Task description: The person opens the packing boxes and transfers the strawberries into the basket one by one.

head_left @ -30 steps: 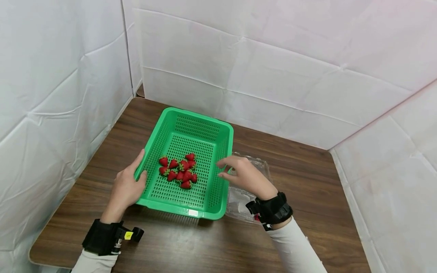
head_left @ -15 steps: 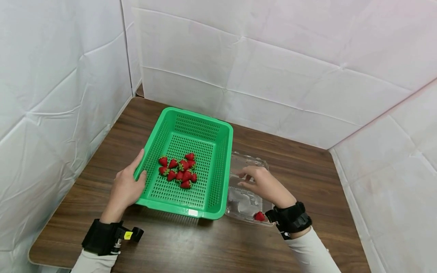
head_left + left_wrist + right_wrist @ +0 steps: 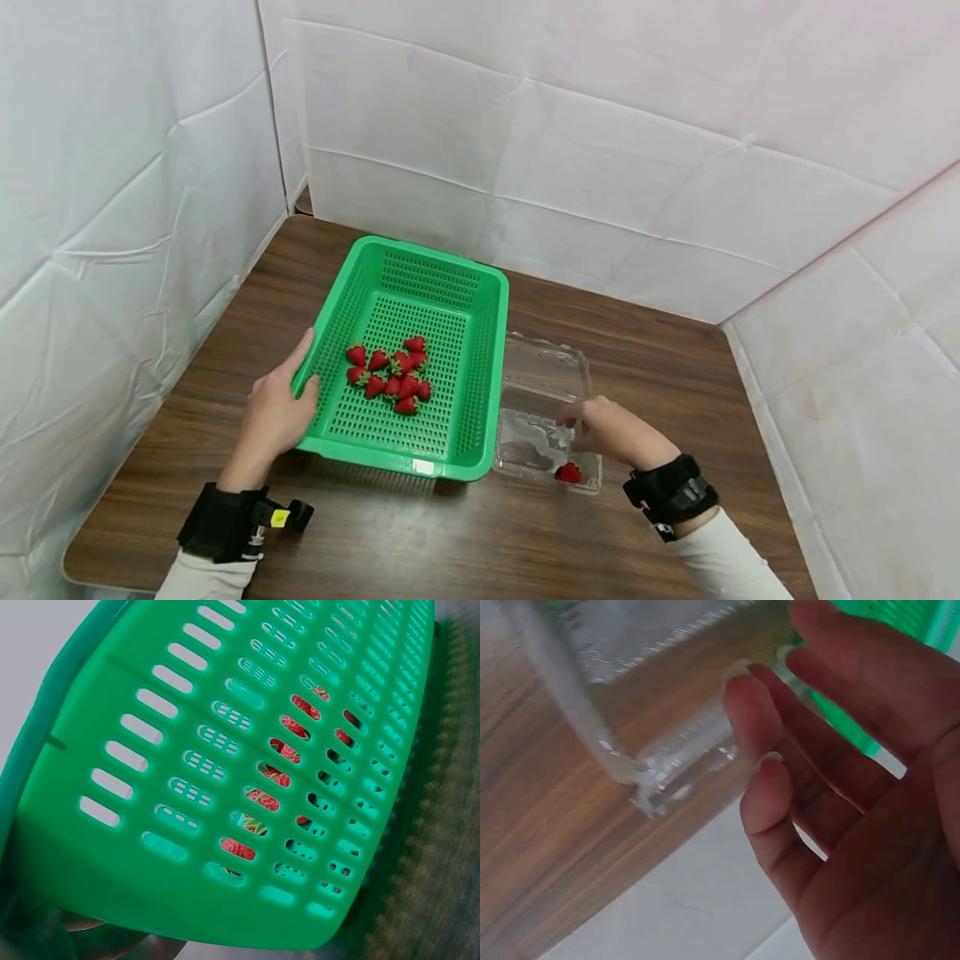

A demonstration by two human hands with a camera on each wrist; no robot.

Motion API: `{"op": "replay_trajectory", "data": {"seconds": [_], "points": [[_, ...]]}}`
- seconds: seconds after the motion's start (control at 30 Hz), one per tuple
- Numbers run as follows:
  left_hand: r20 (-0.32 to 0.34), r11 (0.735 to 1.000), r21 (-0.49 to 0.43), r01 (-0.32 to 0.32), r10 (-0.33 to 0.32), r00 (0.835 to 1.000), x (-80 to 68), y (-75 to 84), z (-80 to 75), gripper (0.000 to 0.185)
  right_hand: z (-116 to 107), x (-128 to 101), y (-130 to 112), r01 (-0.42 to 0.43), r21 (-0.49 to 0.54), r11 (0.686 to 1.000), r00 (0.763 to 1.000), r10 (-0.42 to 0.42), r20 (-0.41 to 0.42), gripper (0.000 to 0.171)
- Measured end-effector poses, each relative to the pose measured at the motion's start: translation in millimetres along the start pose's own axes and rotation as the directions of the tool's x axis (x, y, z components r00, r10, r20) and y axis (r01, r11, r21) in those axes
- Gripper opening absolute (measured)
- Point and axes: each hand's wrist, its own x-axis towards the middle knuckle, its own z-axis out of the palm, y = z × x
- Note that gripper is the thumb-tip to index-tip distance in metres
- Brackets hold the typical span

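Note:
A green perforated plastic basket holds several strawberries on its floor. My left hand grips the basket's left rim, thumb on the inner side; in the left wrist view the basket wall hides most of that hand. To the right, partly behind the basket, lies an opened clear plastic clamshell box with one strawberry in its near right corner. Over the box's right side hovers my right hand. The right wrist view shows its fingers loosely bent, nothing between them.
Everything stands on a brown wood-grain table. White sheeting walls in the back and both sides. The basket's right edge overhangs the clamshell box.
My right hand has moved from the basket's right side rightward and down to the clamshell box, uncovering the single strawberry there. The left hand and basket stay nearly in place.

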Motion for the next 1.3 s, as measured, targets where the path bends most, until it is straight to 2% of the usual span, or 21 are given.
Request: {"op": "replay_trajectory", "data": {"seconds": [0.1, 0.3, 0.43, 0.6, 0.87, 1.3], "points": [[-0.001, 1.0, 0.0, 0.002, -0.002, 1.0, 0.0, -0.6, -0.2, 0.068, 8, 1, 0, -0.016, -0.001, 1.0, 0.998, 0.016, 0.056, 0.031], [-0.008, 1.0, 0.001, -0.009, 0.009, 1.0, -0.2, -1.3, 0.7, 0.068, 21, 3, -3, -0.004, -0.03, 1.0, 0.994, 0.007, 0.106, 0.042], [-0.015, 1.0, -0.009, -0.021, 0.021, 1.0, 0.1, -2.2, 2.2, 0.068, 28, 2, -2, -0.009, -0.075, 0.997, 0.992, 0.018, 0.124, 0.036], [-0.027, 0.999, -0.013, -0.033, 0.033, 0.999, 0.0, -2.1, 3.4, 0.068, 37, 1, 2, 0.021, -0.157, 0.987, 0.992, -0.001, 0.128, 0.028], [-0.029, 0.999, -0.023, -0.037, 0.037, 0.999, -0.5, -1.1, 1.6, 0.068, 42, 0, 3, 0.038, -0.216, 0.976, 0.991, -0.008, 0.136, 0.029], [-0.02, 0.999, -0.027, -0.029, 0.028, 0.999, -0.1, -0.8, 0.9, 0.067, 47, 3, 7, 0.017, -0.188, 0.982, 0.994, 0.004, 0.107, 0.022]]}}
